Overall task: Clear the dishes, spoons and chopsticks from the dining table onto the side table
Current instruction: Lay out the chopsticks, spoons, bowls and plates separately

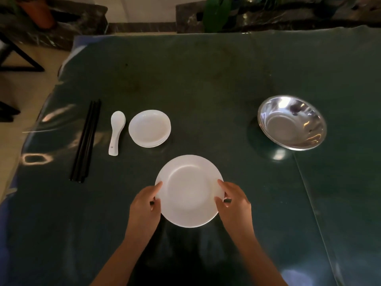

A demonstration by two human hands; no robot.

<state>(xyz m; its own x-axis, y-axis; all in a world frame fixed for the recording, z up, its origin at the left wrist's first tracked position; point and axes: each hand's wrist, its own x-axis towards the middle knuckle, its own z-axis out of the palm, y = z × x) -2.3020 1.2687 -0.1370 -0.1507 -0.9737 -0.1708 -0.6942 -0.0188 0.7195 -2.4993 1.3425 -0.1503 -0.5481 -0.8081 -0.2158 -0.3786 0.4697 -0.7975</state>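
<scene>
A white plate (188,189) lies near the front of the dark green table (206,79). My left hand (147,205) grips its left rim and my right hand (234,203) grips its right rim, thumbs on top. Behind it to the left stands a small stack of white saucers (149,128). A white ceramic spoon (116,132) lies left of the saucers. Black chopsticks (86,140) lie in a bundle further left. A shiny steel bowl (291,122) sits at the right.
The table's left edge runs close to the chopsticks, with pale floor (12,141) beyond. A dark chair frame (18,58) stands at the far left. A green plant (216,13) and dark stone ledges (268,17) lie behind the table.
</scene>
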